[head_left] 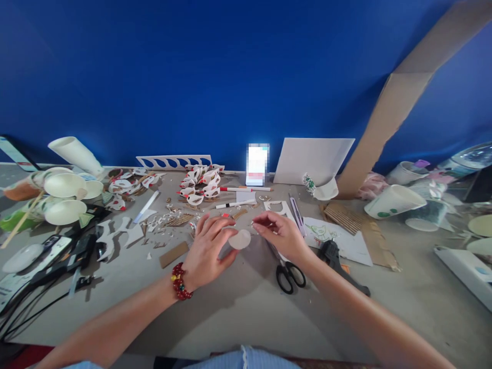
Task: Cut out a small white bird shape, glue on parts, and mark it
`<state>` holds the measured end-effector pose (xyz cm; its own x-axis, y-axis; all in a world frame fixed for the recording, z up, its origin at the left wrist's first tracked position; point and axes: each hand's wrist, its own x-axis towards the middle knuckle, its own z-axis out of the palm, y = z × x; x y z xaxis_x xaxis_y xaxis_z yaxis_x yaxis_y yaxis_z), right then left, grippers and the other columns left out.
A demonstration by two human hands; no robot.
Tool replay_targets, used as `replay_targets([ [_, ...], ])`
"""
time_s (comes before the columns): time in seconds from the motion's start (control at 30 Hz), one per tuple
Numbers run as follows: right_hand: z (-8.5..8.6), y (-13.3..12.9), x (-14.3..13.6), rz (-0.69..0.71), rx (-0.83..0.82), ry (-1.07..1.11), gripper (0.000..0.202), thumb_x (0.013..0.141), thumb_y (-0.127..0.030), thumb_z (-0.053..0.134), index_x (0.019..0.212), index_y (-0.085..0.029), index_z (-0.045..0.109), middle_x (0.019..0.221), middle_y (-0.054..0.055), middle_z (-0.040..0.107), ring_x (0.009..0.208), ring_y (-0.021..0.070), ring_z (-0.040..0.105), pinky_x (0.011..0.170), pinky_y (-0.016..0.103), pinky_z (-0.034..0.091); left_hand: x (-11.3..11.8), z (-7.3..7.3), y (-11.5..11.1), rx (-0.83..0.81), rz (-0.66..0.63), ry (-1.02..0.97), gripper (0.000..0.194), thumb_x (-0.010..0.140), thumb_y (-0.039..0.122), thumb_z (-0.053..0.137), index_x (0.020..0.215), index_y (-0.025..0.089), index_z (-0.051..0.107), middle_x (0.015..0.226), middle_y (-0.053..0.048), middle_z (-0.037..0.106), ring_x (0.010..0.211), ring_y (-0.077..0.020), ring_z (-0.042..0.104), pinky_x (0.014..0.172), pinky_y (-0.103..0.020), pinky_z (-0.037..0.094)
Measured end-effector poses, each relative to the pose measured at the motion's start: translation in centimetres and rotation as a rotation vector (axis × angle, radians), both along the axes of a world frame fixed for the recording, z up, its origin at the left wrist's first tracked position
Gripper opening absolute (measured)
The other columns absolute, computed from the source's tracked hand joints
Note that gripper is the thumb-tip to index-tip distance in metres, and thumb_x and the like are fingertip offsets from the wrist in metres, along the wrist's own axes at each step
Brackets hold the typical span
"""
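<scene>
My left hand (213, 243), with a red bead bracelet on the wrist, holds a small white paper disc (240, 239) between thumb and fingers. Just to the right of the disc, my right hand (279, 230) is closed in a pinch; a tiny white bit shows at its fingertips, too small to name. Black-handled scissors (290, 277) lie on the table below my right hand, their blades partly hidden by it. A strip of brown cardboard (173, 255) lies left of my left hand. Beyond both hands is a capped marker (235, 204).
Several white-and-red paper bird shapes (195, 199) cluster at the back, near a lit phone (257, 164). On the right lie a black glue gun (340, 269), a drawing (346, 241) and a paper cup (394, 201). Paper cups (63, 184), cables and cut scraps crowd the left.
</scene>
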<state>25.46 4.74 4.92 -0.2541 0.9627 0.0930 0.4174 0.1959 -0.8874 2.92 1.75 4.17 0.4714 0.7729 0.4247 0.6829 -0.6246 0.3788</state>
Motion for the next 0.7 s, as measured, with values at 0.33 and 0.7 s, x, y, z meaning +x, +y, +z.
replay_targets([
  [0.33, -2.5, 1.2, 0.5, 0.165, 0.394, -0.633, 0.01, 0.084, -0.013, 0.058, 0.08, -0.019, 0.065, 0.081, 0.004, 0.066, 0.083, 0.02, 0.056, 0.081, 0.032, 0.041, 0.5, -2.9, -1.2, -0.208, -0.02, 0.091, 0.029, 0.075, 0.028, 0.065, 0.104, 0.024, 0.061, 0.123, -0.009, 0.056, 0.117, -0.0304, 0.047, 0.096, -0.047, 0.034],
  [0.7, -3.7, 1.7, -0.8, 0.144, 0.407, -0.68, 0.01, 0.078, -0.01, 0.061, 0.075, -0.019, 0.061, 0.08, 0.003, 0.065, 0.082, 0.0201, 0.056, 0.078, 0.031, 0.04, 0.1, -3.0, 0.4, -0.208, 0.049, 0.009, 0.021, 0.081, 0.03, 0.062, 0.1, 0.022, 0.061, 0.118, -0.008, 0.058, 0.113, -0.0278, 0.05, 0.093, -0.043, 0.036],
])
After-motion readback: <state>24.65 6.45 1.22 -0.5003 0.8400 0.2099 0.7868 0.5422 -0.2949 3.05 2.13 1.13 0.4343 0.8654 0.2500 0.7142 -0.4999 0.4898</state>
